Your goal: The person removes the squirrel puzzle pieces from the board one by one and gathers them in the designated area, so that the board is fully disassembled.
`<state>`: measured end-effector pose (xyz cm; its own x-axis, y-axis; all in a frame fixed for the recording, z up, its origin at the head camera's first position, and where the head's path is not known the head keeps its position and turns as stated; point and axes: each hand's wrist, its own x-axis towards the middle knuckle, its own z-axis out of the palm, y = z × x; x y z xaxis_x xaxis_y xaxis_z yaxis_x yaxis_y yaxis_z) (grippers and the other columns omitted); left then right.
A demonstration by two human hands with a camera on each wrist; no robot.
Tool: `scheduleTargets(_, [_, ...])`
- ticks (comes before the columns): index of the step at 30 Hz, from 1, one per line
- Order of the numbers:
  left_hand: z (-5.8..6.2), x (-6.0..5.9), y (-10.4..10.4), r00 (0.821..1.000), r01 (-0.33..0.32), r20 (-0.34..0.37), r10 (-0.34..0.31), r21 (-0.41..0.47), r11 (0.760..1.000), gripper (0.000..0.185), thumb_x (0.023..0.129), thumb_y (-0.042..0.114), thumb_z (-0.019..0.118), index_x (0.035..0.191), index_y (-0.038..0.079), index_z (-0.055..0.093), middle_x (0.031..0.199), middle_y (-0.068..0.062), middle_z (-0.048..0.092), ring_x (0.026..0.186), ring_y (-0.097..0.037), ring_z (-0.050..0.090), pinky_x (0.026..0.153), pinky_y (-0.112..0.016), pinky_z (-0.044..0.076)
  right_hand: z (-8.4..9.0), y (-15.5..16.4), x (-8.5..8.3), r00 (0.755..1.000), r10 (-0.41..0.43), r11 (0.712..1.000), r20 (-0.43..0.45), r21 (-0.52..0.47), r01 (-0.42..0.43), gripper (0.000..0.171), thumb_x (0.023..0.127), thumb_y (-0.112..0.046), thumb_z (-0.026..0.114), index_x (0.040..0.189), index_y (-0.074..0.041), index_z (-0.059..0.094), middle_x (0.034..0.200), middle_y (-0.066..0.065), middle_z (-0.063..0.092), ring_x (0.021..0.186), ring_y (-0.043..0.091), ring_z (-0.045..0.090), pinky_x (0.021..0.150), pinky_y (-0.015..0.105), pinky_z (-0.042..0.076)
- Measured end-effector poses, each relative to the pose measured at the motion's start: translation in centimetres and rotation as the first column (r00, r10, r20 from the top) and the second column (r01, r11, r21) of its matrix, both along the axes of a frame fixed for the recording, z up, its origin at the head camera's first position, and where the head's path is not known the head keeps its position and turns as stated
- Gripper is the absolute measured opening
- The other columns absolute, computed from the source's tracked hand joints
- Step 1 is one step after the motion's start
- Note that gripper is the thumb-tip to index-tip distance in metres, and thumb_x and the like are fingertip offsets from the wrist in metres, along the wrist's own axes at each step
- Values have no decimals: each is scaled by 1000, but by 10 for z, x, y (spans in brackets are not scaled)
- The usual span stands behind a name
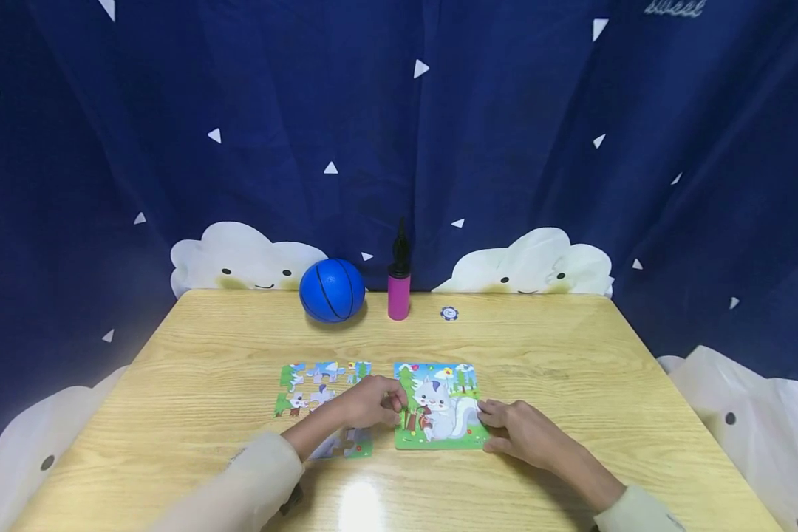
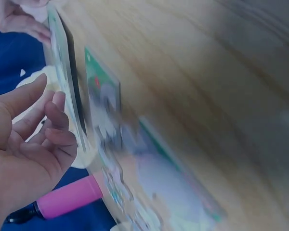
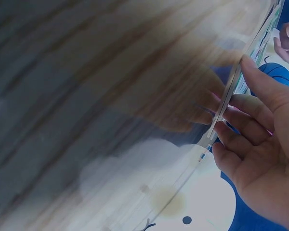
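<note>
A squirrel picture board (image 1: 442, 414) lies flat on the table, a fox-like grey animal printed on a green and blue scene. My right hand (image 1: 528, 436) rests at its right edge; in the right wrist view the fingertips (image 3: 226, 132) touch that edge and the thumb lies against it. My left hand (image 1: 372, 401) hovers by the board's left edge, fingers loosely bent, with nothing visible in them in the left wrist view. Jigsaw pieces (image 1: 295, 401) of a similar picture lie spread to the left, partly hidden under the left hand and forearm.
Toward the table's back edge stand a blue ball (image 1: 332, 290) and a pink and black hand pump (image 1: 399, 295). A small blue and white round chip (image 1: 449, 313) lies right of the pump. Behind the wooden table (image 1: 572, 355) hangs a dark blue curtain (image 1: 372, 111).
</note>
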<state>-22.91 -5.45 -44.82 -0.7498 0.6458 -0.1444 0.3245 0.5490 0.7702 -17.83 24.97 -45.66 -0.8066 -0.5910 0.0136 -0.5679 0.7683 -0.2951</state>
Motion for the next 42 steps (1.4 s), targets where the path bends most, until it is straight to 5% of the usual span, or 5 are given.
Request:
scheduleTargets(8, [-2,2,19,1000,-1,-18,0,-57,998,36,79,12,75,112,5,61,92,-3,61,83,-14,52,75,-25,43,-2,0,0,1000,12,1000,-21,-3,-12,50,79,-26,73,118,3,63,127,19,59,118,35,58,93,48,48])
scheduleTargets(23, [-2,11,33,998,-63,-29,60,-130,989,40,71,7,80,106,4,60,85,-3,55,70,-9,45,63,-20,41,-1,0,-1,999,21,1000,-44,-1,-21,50,80,-26,73,118,4,63,126,19,60,116,36,58,92,50,47])
scheduleTargets(35, [-6,10,31,998,-32,-52,30,-47,998,21,85,4,66,104,4,56,76,0,61,67,-8,53,69,-21,43,-3,0,0,1000,15,1000,-18,-15,-16,49,79,-24,73,118,4,63,127,20,59,117,36,58,93,49,47])
scheduleTargets(42, [-5,7,25,1000,-27,15,26,66,997,7,93,5,55,100,5,57,72,-6,65,69,-15,59,67,-22,42,-1,0,0,1000,13,1000,-15,-9,-13,48,80,-24,73,118,4,63,127,20,59,117,36,58,93,49,47])
